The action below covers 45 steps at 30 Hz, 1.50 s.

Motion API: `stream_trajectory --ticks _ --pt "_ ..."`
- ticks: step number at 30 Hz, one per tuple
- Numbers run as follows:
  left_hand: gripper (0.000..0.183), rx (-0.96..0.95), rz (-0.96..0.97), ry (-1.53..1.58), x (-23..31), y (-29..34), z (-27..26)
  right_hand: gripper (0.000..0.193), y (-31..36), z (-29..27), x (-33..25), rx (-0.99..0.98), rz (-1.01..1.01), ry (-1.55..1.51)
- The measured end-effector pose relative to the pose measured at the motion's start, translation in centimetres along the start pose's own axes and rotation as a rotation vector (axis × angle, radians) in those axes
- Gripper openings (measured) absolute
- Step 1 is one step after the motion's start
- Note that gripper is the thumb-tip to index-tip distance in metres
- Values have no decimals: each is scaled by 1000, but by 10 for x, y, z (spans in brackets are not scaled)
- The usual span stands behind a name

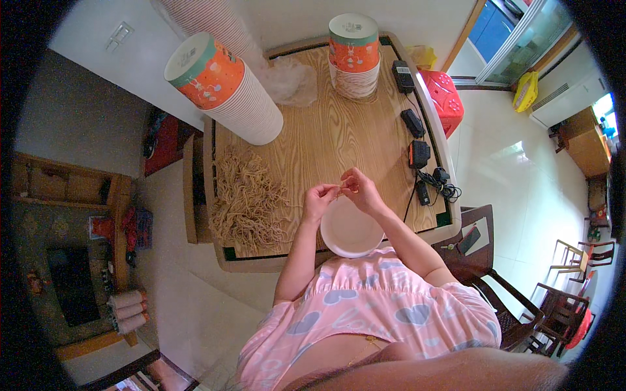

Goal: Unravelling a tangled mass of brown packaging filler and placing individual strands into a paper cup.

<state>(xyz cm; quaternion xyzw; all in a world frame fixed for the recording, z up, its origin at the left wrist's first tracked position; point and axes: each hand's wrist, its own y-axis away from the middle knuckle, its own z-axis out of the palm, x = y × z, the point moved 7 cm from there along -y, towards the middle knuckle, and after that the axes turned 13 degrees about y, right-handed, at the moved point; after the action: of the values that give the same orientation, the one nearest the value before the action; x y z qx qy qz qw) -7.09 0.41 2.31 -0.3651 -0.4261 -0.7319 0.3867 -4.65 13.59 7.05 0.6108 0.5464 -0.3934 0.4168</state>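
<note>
My left hand [321,198] and my right hand [360,191] meet over the far rim of a white paper bucket [352,238], whose round mouth faces me at the table's near edge. The fingertips of both are pinched together on what looks like a thin tan cord, mostly hidden by the fingers. Left of my hands lies a loose heap of tan cords [246,202]. Farther back at the left, a tall nested stack of paper buckets [241,98] leans over, its end one orange and green. A shorter stack of the same buckets [354,62] stands upright at the back.
Black power adapters and cables [419,155] run along the right side of the wood-grain table [326,143]. Crumpled clear plastic [290,81] and another long bucket stack [208,19] lie at the back left. A red stool [443,101] and a dark chair [479,241] stand to the right.
</note>
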Motion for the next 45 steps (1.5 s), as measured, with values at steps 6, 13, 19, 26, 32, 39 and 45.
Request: stream_trajectory --ticks 6,13,19,26,32,39,45 --pt "12 -40 47 -15 7 5 6 22 1 -1 -3 -7 10 -12" --pt "12 11 87 12 1 4 0 21 1 -1 0 24 14 58" --pt "12 -3 85 -33 3 5 2 22 2 -2 -3 26 13 26" --pt "11 -16 79 -101 7 7 5 22 2 -3 -6 22 11 42" --pt "10 5 78 -123 2 4 1 22 3 -3 -6 21 5 25" --pt "10 0 -130 201 -14 4 -2 22 3 -3 -9 45 -14 87" --pt "9 -45 -282 323 -15 7 0 20 2 -3 -7 61 -16 71"
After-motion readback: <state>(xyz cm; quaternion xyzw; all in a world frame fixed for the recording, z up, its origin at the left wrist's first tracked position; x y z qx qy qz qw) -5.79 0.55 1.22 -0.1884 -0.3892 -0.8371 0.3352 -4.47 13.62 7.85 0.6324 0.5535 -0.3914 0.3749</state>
